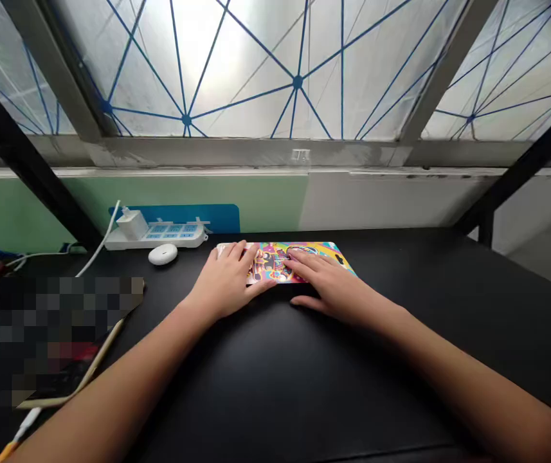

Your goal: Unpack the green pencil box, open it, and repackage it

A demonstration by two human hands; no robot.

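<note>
A flat, brightly coloured box [323,252] with cartoon artwork lies on the black table [400,321] near its far edge. My left hand [229,280] rests palm down on the box's left part, fingers stretched out flat. My right hand [326,280] lies on the box's middle and right part, fingers also extended flat, thumb on the table in front of it. Neither hand grips anything.
A white power strip [159,235] with a charger plugged in sits at the back left, with a small white oval case [162,254] in front of it. A blurred dark object [63,334] and cables lie at the left. Black frame struts slant at both sides.
</note>
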